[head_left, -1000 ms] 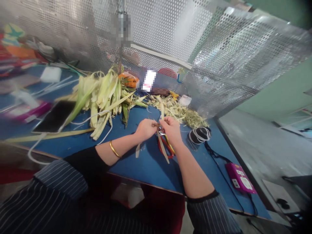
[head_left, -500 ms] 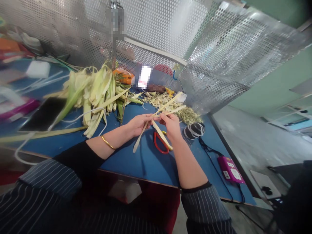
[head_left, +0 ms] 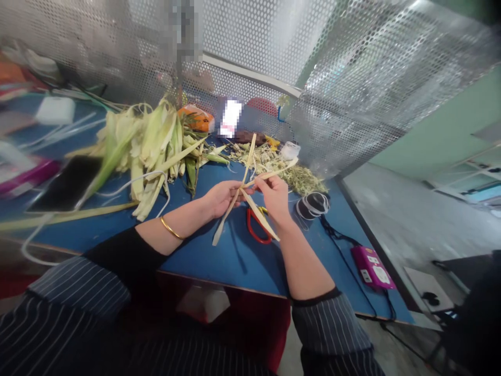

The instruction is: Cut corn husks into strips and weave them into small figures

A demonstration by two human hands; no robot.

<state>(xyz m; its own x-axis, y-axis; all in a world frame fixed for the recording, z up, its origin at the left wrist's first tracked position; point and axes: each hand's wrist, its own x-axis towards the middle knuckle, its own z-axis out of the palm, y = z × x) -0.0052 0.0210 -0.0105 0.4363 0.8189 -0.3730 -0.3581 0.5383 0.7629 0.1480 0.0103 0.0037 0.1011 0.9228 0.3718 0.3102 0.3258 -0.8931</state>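
Note:
My left hand (head_left: 221, 197) and my right hand (head_left: 275, 197) meet above the blue table (head_left: 219, 256), both pinching pale leaf strips (head_left: 250, 201) that cross between them. The strip ends stick up toward the mesh screen and hang down toward the table. Red-handled scissors (head_left: 255, 228) lie on the table just under my right hand. A gold bangle sits on my left wrist.
A pile of green and pale leaves (head_left: 152, 146) lies at the back left, beside a black phone (head_left: 64, 184) and white cable. Leaf scraps (head_left: 289, 175) collect by the perforated metal screen (head_left: 274, 68). A coiled cord (head_left: 312, 204) and a pink device (head_left: 371, 267) sit right.
The strips have been turned and raised so their ends point upward and cross. One second ago my right hand was down at the scissors; now the scissors lie free on the table.

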